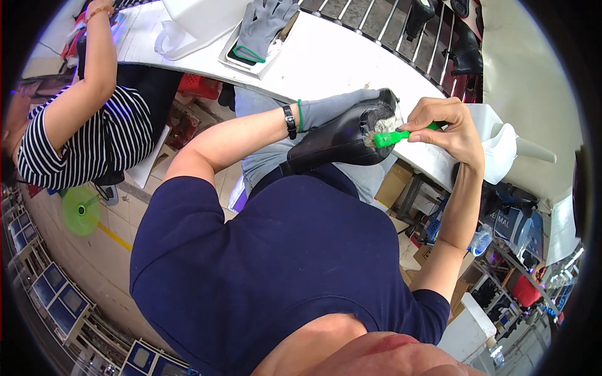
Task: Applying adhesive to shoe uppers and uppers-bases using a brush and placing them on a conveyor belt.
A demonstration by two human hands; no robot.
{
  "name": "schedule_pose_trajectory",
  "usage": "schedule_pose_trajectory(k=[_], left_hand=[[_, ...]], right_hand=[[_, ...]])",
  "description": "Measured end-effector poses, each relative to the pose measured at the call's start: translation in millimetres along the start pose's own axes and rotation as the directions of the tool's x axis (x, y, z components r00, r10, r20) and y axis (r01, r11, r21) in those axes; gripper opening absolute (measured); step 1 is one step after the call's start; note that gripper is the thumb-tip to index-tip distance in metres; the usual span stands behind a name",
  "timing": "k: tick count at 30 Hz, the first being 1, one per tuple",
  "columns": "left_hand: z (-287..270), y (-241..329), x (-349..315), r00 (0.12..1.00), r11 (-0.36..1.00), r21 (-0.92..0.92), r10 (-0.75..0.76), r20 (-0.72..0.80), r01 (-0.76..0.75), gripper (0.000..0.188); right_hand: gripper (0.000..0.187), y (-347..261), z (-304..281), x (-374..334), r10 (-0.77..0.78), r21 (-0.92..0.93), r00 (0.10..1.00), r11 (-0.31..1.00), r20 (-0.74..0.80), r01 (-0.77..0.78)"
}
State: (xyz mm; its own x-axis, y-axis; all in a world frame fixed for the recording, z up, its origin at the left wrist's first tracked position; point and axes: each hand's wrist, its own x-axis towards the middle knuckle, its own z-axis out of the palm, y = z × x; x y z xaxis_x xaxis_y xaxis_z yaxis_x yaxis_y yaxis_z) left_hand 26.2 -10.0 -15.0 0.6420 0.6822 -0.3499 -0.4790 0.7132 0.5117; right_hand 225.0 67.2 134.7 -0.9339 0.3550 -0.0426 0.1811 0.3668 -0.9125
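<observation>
My left hand (335,109), in a grey glove with a green cuff, grips a black leather boot (329,143) by its far side. The boot lies on its side over my lap, by the table edge, its shaft toward me and its underside facing right. A rough, whitish patch (387,122) shows on that underside. Bare, my right hand (450,128) pinches a small green-handled brush (390,138) between thumb and fingers. The pale bristles touch the boot at the edge of its underside.
On the white table (338,50) a shallow white tray (254,66) holds grey gloves (266,28), beside a large white container (204,17). A white plastic vessel (500,153) stands right of my right wrist. Beyond runs a roller conveyor (370,19) with black boots (467,55). A person in stripes (94,135) works at left.
</observation>
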Motion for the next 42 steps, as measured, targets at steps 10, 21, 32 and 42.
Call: schedule_pose_trajectory(k=[10,21,32,42], left_hand=[[14,-35,-25,0.973,0.848,0.484,0.145,0.178,-0.215,0.028],[17,-38,-39,0.904,0.99,0.02,-0.137,0.406,0.141,0.03],[22,-21,-23,0.961,0.832,0.482,0.231,0.151,-0.276,0.039],[-14,-21,12,0.958,0.925,0.272,0.223,0.18,-0.266,0.039]], right_hand=[[0.012,0,-3,15,-0.04,-0.008,0.999,0.999,0.022,0.041],[0.013,9,-7,8,0.004,-0.003,0.986,1.0,0.165,-0.004],[0.01,-5,19,-16,0.046,-0.088,0.962,0.993,-0.268,-0.072],[0.011,6,18,-19,0.143,-0.029,0.932,0.986,-0.334,-0.162]])
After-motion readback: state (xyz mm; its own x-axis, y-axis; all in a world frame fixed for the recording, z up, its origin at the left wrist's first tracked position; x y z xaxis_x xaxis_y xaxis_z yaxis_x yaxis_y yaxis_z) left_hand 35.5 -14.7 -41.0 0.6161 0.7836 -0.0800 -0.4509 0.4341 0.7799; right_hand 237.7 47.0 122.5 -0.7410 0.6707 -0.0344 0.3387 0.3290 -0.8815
